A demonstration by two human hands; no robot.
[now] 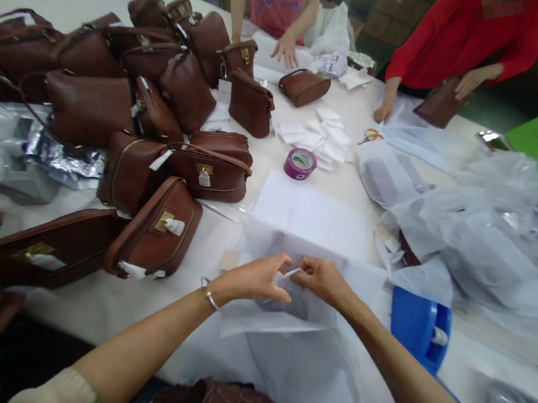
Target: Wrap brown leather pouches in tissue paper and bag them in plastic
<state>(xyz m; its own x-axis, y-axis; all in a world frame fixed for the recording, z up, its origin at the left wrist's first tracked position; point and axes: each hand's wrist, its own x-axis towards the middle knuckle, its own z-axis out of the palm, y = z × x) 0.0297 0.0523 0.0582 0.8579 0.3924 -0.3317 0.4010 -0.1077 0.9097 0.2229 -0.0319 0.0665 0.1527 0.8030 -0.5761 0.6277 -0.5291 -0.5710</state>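
Note:
My right hand is closed in a pinch on a small white strip. Facing it, my left hand, with a bracelet at the wrist, has its thumb and fingers apart around the strip's other end. Under both hands lies translucent white wrapping paper, folded around something greyish that I cannot make out. Just beyond are flat white paper sheets. To the left, a brown leather handbag has its metal clasp wrapped in white.
Many brown handbags crowd the table's left side. A purple tape roll, white slips and yellow-handled cutters lie ahead. At right are wrapped bags and a blue tape dispenser. Two co-workers stand across; another's hands show at left.

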